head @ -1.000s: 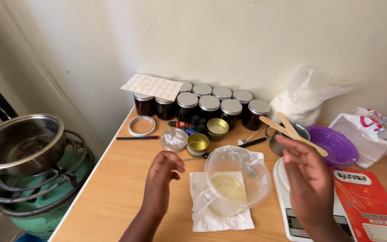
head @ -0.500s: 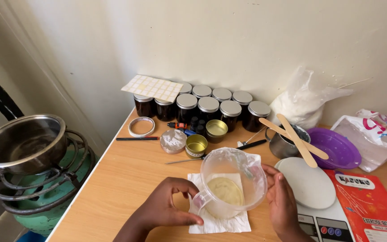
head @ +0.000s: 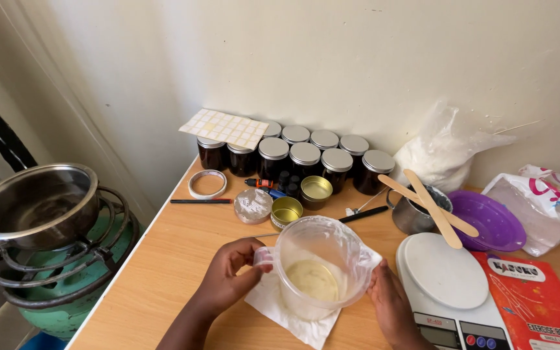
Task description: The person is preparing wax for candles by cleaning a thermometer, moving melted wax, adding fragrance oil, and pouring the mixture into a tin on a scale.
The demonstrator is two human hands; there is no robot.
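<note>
Plastic jug (head: 319, 266) of pale wax sits just beside the white scale (head: 445, 272), left hand (head: 231, 275) closed on its handle, right hand (head: 390, 304) cupping its wall; best kept level while handled

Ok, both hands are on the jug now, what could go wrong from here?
The plastic jug, gripped by the left hand at its handle and the right hand, looks tilted; its pale contents could spill onto the paper towel. The kitchen scale sits close enough to bump.
</note>
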